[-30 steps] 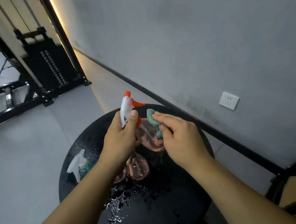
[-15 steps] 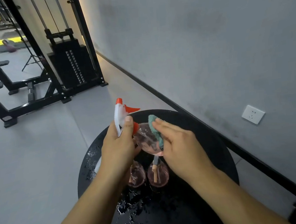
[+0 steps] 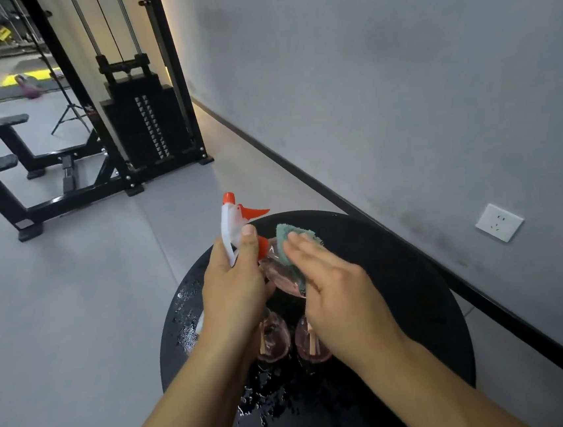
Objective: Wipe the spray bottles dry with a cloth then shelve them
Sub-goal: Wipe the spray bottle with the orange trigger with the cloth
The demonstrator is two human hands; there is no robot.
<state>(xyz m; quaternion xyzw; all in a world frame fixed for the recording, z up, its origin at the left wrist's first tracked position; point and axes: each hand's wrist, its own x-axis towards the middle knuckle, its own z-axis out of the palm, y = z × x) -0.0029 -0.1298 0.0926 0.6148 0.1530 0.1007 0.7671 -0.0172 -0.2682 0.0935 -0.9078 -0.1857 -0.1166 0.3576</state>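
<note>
Since half a second ago, right hand fingers have flattened, pressing teal cloth against the pink spray bottle at frame centre. Left hand grips that bottle's white-and-orange trigger head, holding it tilted above the wet black table. Two more pink bottles stand below the hands, lower centre.

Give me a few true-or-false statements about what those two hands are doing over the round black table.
1. The left hand holds a spray bottle by its white and orange trigger head. True.
2. The right hand presses a yellow sponge on the bottle. False: it presses a teal cloth.
3. The round black table is dry. False: water droplets lie on it.
4. Two pink bottles sit on the table below the hands. True.
</note>
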